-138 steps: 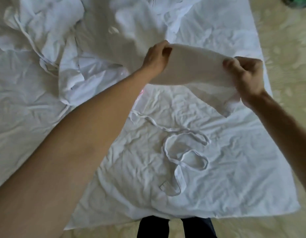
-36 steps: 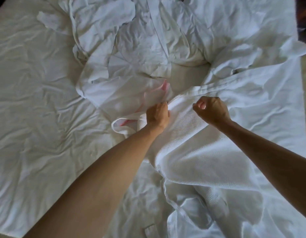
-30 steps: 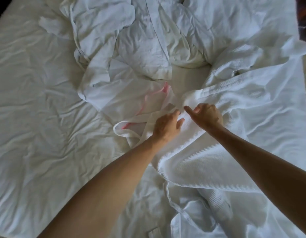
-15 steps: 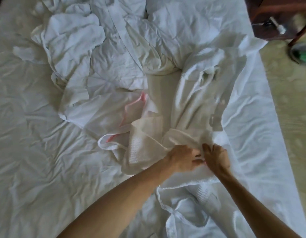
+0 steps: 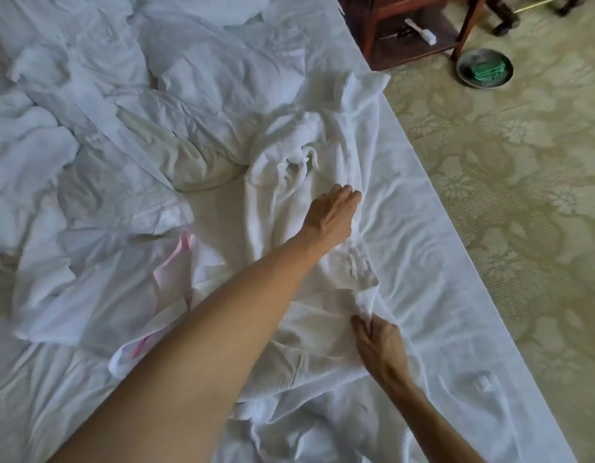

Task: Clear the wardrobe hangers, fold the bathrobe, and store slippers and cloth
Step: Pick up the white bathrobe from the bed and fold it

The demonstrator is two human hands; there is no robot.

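Left hand (image 5: 331, 212) flat, fingers extended, pressing bathrobe (image 5: 309, 335) far section; right hand (image 5: 379, 345) pinching near fold. Bathrobe lies on bed sheet (image 5: 456, 295) under both hands, long axis running away from body; right hand nearer to hem

Soft daylight, mild blur, wide-angle edges

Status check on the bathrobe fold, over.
Left hand flat, pressing the bathrobe on the bed. Right hand pinching a robe fold. Fold not finished. Pink-trimmed cloth lies alongside.
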